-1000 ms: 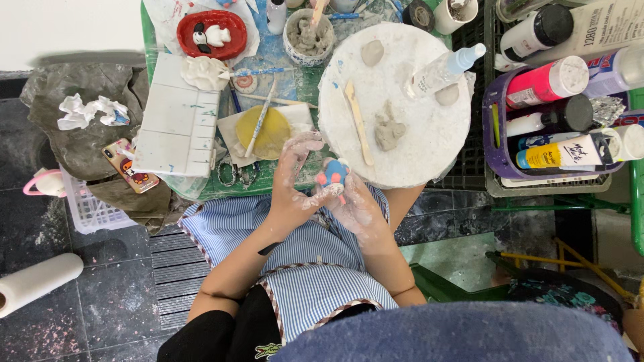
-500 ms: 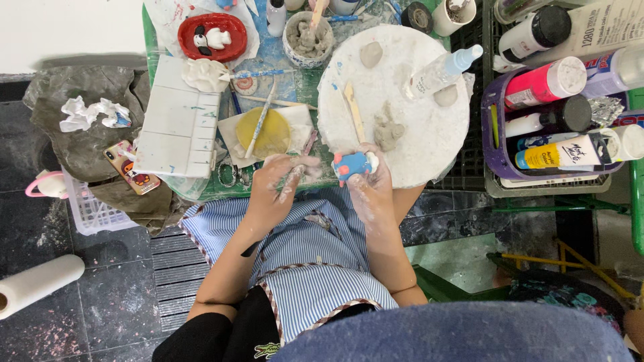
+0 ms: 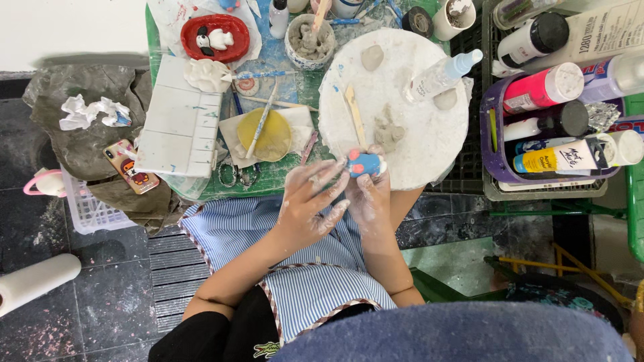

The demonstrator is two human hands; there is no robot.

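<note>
A dark tiled floor [image 3: 87,315] lay below a cluttered green work surface [image 3: 282,177] spattered with paint and clay dust. A round white board [image 3: 429,144] sat on it, just in front of the person in a blue striped apron [image 3: 315,281].

At the board's near edge, the right hand [image 3: 369,201] pinched a small blue clay figure [image 3: 364,163] with pink spots; its long axis ran roughly left to right, parallel to the surface's edge, though which end was its front could not be told. The left hand [image 3: 310,204], its grip wide with fingers spread, touched the figure's left side. Both hands were white with clay.

On the board lay a wooden modelling stick [image 3: 355,115], grey clay lumps [image 3: 388,131] and a clear spray bottle [image 3: 443,74]. To the left sat a yellow dish [image 3: 268,137] with a brush across it, a white palette [image 3: 180,124] and scissors [image 3: 236,174]. A purple basket [image 3: 491,137] of paint bottles stood at the right. Nothing blocked the figure.
</note>
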